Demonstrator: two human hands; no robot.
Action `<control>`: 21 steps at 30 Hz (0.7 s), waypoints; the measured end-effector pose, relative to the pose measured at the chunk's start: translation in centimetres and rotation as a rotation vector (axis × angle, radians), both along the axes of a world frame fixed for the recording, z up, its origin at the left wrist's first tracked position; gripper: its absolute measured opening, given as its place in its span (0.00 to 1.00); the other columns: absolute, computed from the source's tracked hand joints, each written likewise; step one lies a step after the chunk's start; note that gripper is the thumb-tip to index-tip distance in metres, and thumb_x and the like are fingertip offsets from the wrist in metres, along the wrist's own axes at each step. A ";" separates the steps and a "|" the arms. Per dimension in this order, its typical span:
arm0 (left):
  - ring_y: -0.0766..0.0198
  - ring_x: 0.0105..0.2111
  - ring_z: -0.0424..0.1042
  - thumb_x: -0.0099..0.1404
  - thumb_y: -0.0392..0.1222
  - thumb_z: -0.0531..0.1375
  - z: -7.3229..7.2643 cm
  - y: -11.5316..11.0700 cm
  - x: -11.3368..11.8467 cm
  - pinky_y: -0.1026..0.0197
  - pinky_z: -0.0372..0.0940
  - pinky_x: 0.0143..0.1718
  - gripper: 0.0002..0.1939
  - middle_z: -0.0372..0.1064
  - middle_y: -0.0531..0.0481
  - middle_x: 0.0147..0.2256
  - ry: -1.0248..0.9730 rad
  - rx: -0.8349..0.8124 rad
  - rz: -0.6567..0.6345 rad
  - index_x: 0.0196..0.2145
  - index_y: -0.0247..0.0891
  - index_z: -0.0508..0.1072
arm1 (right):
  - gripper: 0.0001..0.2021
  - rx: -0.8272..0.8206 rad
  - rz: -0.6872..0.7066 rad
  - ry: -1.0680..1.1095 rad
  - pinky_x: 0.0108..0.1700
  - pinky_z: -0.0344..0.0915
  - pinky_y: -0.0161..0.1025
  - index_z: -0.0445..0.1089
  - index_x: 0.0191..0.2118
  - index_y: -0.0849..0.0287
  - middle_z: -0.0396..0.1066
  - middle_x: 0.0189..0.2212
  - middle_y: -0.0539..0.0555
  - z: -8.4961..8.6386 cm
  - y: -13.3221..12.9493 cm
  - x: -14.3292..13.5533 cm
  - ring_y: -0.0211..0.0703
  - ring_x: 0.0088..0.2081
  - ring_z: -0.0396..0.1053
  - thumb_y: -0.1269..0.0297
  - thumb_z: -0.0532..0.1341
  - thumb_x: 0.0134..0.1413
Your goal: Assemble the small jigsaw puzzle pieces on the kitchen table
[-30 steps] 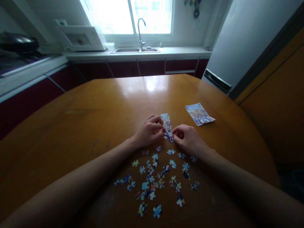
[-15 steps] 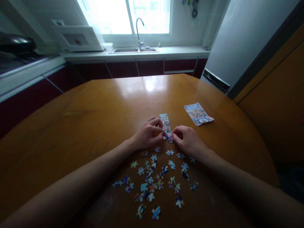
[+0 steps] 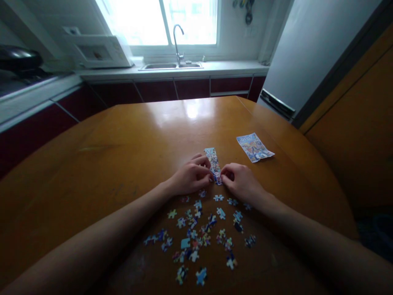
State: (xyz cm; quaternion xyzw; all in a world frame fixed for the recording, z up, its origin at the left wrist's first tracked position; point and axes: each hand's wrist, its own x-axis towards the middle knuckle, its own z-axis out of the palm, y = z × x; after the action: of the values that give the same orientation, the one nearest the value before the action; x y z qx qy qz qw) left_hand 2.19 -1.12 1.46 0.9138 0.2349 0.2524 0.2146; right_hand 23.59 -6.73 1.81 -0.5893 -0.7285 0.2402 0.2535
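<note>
A narrow joined strip of puzzle pieces (image 3: 212,159) lies on the brown table, running away from me. My left hand (image 3: 194,174) is at its near left side, thumb and fingers pinched on a small puzzle piece that shows only in part. On the right, my right hand (image 3: 241,178) has its thumb and curled fingers together at the strip's near right edge, touching it. Several loose puzzle pieces (image 3: 201,275) are scattered on the table between my forearms, nearer to me than the strip.
A creased printed picture sheet (image 3: 254,147) lies right of the strip on the table (image 3: 138,135). Beyond the table stand a counter with a sink (image 3: 159,66), a faucet (image 3: 175,41) and a white microwave (image 3: 98,51). A fridge (image 3: 316,49) is at the right.
The view has shifted slightly. My left fingers have closed in on the small piece beside the strip's near end, covering more of it. My right hand has hardly moved.
</note>
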 end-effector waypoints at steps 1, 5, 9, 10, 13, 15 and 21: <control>0.60 0.40 0.64 0.66 0.37 0.57 0.0 0.0 0.0 0.56 0.63 0.43 0.11 0.66 0.48 0.35 -0.008 -0.001 0.003 0.31 0.41 0.80 | 0.06 0.000 -0.001 0.003 0.36 0.63 0.39 0.76 0.33 0.56 0.75 0.30 0.54 0.0 0.0 0.0 0.42 0.32 0.70 0.67 0.61 0.55; 0.60 0.40 0.64 0.68 0.38 0.56 0.0 0.0 0.0 0.56 0.63 0.43 0.12 0.66 0.48 0.34 -0.026 -0.006 0.033 0.31 0.40 0.79 | 0.06 0.005 -0.005 0.011 0.36 0.63 0.39 0.76 0.33 0.57 0.76 0.30 0.54 0.1 0.0 0.0 0.42 0.32 0.70 0.68 0.61 0.55; 0.60 0.40 0.64 0.67 0.38 0.56 0.0 -0.1 0.1 0.56 0.63 0.43 0.12 0.66 0.48 0.34 -0.016 0.002 0.036 0.32 0.40 0.80 | 0.06 0.007 -0.010 0.004 0.35 0.63 0.39 0.76 0.33 0.57 0.76 0.30 0.54 0.3 0.0 0.0 0.42 0.32 0.70 0.68 0.61 0.54; 0.60 0.40 0.64 0.67 0.38 0.56 0.0 -0.1 0.1 0.56 0.63 0.43 0.12 0.66 0.47 0.34 -0.024 0.007 0.045 0.33 0.41 0.80 | 0.06 0.007 -0.010 0.002 0.35 0.63 0.39 0.76 0.32 0.57 0.76 0.30 0.54 0.3 0.0 0.0 0.42 0.32 0.70 0.68 0.61 0.54; 0.60 0.40 0.64 0.67 0.38 0.56 0.1 -0.1 0.1 0.55 0.63 0.43 0.12 0.66 0.47 0.34 -0.048 0.017 0.083 0.33 0.41 0.80 | 0.06 0.014 -0.003 -0.001 0.35 0.63 0.39 0.76 0.32 0.57 0.76 0.30 0.54 0.2 0.0 0.1 0.42 0.32 0.70 0.67 0.61 0.55; 0.60 0.40 0.64 0.67 0.38 0.56 0.1 0.0 0.1 0.55 0.63 0.43 0.12 0.66 0.47 0.34 -0.043 0.018 0.089 0.32 0.41 0.80 | 0.06 0.016 0.005 0.002 0.35 0.63 0.39 0.76 0.33 0.57 0.76 0.30 0.54 0.1 0.1 0.1 0.42 0.32 0.70 0.67 0.61 0.55; 0.60 0.39 0.65 0.68 0.39 0.56 -0.1 0.1 0.2 0.56 0.63 0.43 0.13 0.67 0.48 0.34 -0.029 0.010 0.111 0.29 0.39 0.78 | 0.06 0.012 0.019 -0.001 0.36 0.64 0.39 0.77 0.33 0.58 0.77 0.30 0.55 0.2 0.2 0.2 0.42 0.32 0.71 0.68 0.61 0.55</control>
State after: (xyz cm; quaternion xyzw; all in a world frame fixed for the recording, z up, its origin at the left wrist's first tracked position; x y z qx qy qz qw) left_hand 2.41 -1.05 1.34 0.8967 0.2808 0.2783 0.1989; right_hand 23.81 -6.56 1.99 -0.5811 -0.7356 0.2380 0.2543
